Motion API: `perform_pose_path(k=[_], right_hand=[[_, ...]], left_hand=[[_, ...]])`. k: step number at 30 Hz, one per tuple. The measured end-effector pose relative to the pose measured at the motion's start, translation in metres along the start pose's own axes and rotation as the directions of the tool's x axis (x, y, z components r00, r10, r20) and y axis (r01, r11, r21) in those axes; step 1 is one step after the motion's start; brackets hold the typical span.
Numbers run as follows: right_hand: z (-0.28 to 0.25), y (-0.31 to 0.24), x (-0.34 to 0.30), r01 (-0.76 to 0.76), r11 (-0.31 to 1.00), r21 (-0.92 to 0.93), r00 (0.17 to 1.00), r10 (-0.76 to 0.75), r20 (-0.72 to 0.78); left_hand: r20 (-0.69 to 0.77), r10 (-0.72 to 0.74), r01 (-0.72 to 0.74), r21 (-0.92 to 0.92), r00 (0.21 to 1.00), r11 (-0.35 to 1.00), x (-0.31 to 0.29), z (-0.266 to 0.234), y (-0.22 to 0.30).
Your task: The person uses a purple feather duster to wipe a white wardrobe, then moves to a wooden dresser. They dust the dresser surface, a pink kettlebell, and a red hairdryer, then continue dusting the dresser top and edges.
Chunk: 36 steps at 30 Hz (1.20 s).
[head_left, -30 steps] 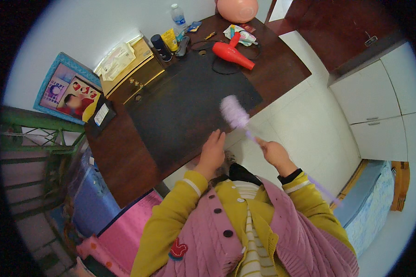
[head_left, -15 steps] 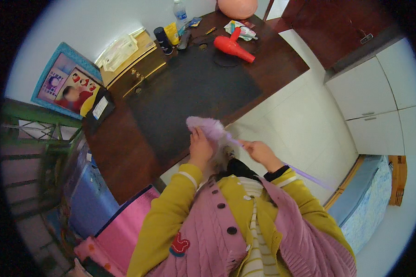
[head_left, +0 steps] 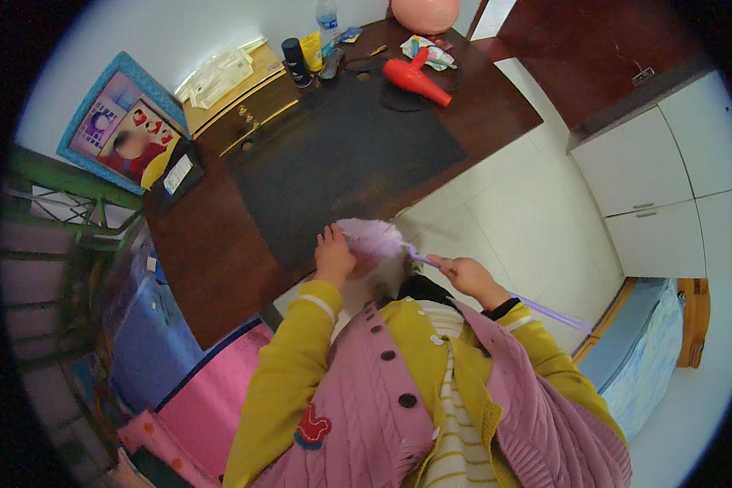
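Note:
A fluffy lilac duster (head_left: 372, 237) with a long thin purple handle is held low in front of me, at the near edge of the desk. My right hand (head_left: 470, 279) is closed around the handle, whose far end sticks out beyond my right wrist. At the left end of the fluffy head is my left hand (head_left: 334, 254), its fingers stretched and touching the fluff; the thumb side is partly hidden behind it. The dark wooden desk (head_left: 211, 268), with a black mat (head_left: 342, 163) on top, lies just beyond both hands.
On the desk are a red hair dryer (head_left: 415, 80), a black spray can (head_left: 295, 63), a water bottle (head_left: 327, 18), a small drawer box (head_left: 256, 114) and a blue-framed picture (head_left: 122, 122). White cabinets (head_left: 651, 163) stand right; a pink-covered seat (head_left: 211, 386) is at the near left.
The duster's head has moved slightly right and nearer to me. My left hand has shifted left, from around the fluff to its left end. My right hand still grips the handle.

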State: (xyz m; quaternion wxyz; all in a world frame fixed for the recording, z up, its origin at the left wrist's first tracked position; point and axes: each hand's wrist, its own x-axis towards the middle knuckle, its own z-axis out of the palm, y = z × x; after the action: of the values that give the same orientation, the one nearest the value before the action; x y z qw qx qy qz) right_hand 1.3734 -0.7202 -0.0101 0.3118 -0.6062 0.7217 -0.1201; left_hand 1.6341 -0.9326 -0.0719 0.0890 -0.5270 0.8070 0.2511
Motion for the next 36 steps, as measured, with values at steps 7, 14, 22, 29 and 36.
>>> perform_pose_path(k=[7, 14, 22, 29, 36], right_hand=[[-0.037, 0.048, -0.02, -0.427, 0.904, -0.008, 0.838, 0.392, -0.378], [-0.024, 0.021, -0.015, -0.103, 0.994, -0.025, 0.978, 0.096, -0.185], [-0.068, 0.079, 0.003, -0.265, 0.964, -0.002, 0.914, 0.251, -0.319], [-0.098, 0.116, 0.022, -0.259, 0.966, 0.007, 0.944, 0.255, -0.209], [-0.15, 0.164, 0.031, -0.28, 0.96, -0.027, 0.957, 0.276, -0.087]], left_hand=[[0.052, -0.029, 0.028, 0.003, 0.998, 1.0, 0.004, -0.005, 0.015], [0.161, 0.145, -0.109, -0.214, 0.976, 0.971, 0.004, -0.01, 0.072], [0.007, 0.414, -0.409, -0.134, 0.91, 0.902, 0.033, -0.002, 0.14], [0.035, 0.511, -0.509, -0.053, 0.859, 0.859, 0.065, 0.001, 0.232], [0.048, 0.554, -0.555, 0.024, 0.831, 0.831, 0.104, 0.015, 0.289]])
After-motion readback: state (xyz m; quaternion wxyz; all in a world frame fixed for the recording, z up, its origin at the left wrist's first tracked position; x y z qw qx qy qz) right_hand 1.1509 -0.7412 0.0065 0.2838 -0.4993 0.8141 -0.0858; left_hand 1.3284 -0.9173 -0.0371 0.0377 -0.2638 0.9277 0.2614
